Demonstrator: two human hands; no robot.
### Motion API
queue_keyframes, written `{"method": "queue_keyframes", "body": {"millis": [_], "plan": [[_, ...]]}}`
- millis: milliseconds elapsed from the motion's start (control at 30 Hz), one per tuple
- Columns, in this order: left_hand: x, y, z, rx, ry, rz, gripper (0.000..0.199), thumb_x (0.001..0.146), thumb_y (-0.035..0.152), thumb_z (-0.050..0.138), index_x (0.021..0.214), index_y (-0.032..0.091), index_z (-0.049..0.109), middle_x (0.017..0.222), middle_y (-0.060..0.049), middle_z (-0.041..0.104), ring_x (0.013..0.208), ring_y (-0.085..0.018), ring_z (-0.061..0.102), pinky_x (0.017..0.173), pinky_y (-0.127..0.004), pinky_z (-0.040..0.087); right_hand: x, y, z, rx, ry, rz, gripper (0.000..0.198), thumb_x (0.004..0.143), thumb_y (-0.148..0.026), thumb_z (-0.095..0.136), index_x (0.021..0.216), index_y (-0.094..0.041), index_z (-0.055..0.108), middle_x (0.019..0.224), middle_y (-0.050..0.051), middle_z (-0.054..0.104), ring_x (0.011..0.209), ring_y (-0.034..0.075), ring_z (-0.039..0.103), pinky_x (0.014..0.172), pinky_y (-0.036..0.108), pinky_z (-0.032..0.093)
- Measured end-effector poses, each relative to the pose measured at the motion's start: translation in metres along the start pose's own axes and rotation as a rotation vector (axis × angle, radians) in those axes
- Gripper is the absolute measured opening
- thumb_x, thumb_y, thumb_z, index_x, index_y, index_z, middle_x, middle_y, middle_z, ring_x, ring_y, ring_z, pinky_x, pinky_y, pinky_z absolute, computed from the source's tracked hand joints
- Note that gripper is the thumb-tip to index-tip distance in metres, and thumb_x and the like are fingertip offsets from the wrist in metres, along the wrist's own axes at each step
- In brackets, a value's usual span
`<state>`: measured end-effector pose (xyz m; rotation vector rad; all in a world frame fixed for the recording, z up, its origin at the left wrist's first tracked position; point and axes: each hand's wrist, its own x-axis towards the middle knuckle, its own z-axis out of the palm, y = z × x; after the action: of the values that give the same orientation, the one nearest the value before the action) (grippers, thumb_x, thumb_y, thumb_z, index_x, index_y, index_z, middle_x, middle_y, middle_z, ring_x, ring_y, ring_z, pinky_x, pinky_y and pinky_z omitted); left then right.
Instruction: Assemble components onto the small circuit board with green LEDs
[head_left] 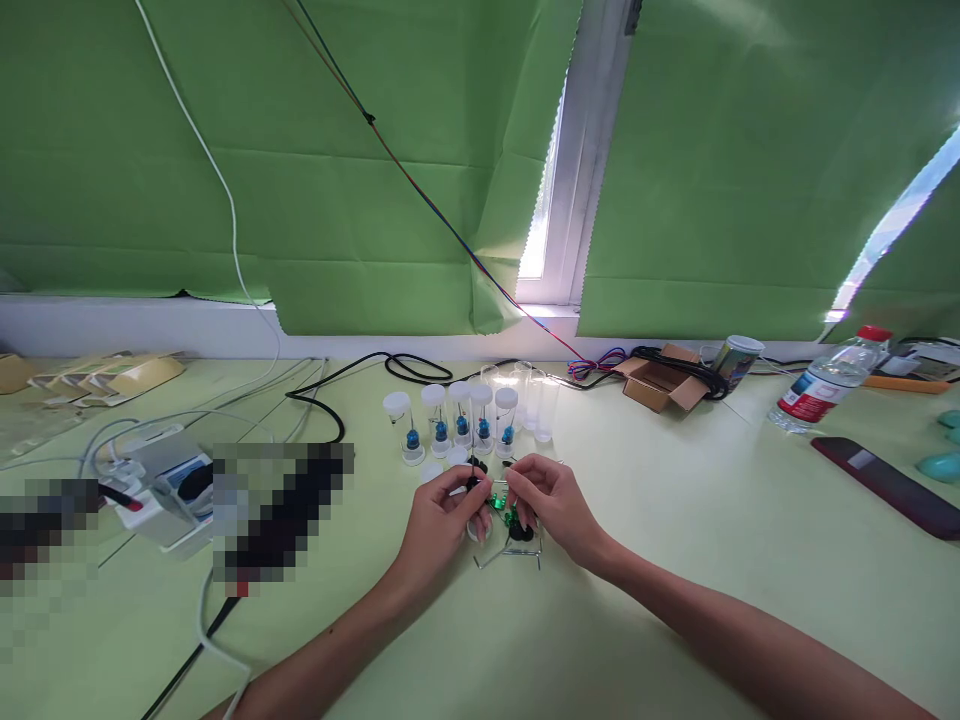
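Observation:
My left hand [442, 510] and my right hand [553, 502] meet close together above the table, each with thumb and fingertips pinched. A short thin metal rod [500, 482] spans the gap between the two pinches. By the left fingertips is a small black part [474, 470] with a thin upright stem. Small green pieces [498, 500] lie beneath the fingers, beside another black part [520, 533]. Bent metal rods [519, 553] rest on the table just in front. Fingers partly hide these small pieces. Behind my hands stand several clear capped tubes [484, 422] with blue parts inside.
At left are a white power strip [176, 500], cables and beige moulded pieces [112, 378]. Toward the back right stand an open cardboard box [660, 380], a can [739, 360] and a water bottle [832, 380]. A dark phone-like slab [889, 487] lies at right.

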<state>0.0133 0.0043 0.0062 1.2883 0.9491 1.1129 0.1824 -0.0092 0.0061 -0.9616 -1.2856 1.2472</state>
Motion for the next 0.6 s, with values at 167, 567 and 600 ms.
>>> {"method": "queue_keyframes", "body": {"millis": [167, 567, 600], "plan": [[-0.0006, 0.0042, 0.0008, -0.037, 0.015, -0.013, 0.023, 0.079, 0.039, 0.071, 0.083, 0.018, 0.063, 0.051, 0.002, 0.062, 0.041, -0.011, 0.052, 0.047, -0.023, 0.042, -0.0002, 0.0048, 0.0, -0.063, 0.024, -0.104, 0.028, 0.082, -0.043, 0.069, 0.098, -0.02, 0.063, 0.071, -0.002, 0.06, 0.05, 0.008, 0.053, 0.047, 0.022, 0.045], [-0.0004, 0.0009, 0.0001, -0.074, 0.002, -0.006, 0.023, 0.078, 0.037, 0.073, 0.086, 0.017, 0.063, 0.057, 0.002, 0.061, 0.045, -0.012, 0.054, 0.046, -0.023, 0.045, 0.0004, 0.0068, 0.0015, -0.026, 0.046, -0.071, 0.024, 0.082, -0.039, 0.07, 0.091, -0.017, 0.065, 0.069, 0.0, 0.064, 0.049, 0.009, 0.051, 0.045, 0.022, 0.044], [-0.0004, 0.0007, 0.0, -0.072, 0.003, -0.004, 0.023, 0.078, 0.037, 0.073, 0.086, 0.017, 0.063, 0.058, 0.002, 0.061, 0.045, -0.012, 0.055, 0.046, -0.023, 0.045, 0.0004, 0.0064, 0.0014, -0.023, 0.045, -0.064, 0.024, 0.082, -0.04, 0.07, 0.089, -0.017, 0.065, 0.068, 0.0, 0.064, 0.049, 0.009, 0.051, 0.045, 0.022, 0.044]]}}
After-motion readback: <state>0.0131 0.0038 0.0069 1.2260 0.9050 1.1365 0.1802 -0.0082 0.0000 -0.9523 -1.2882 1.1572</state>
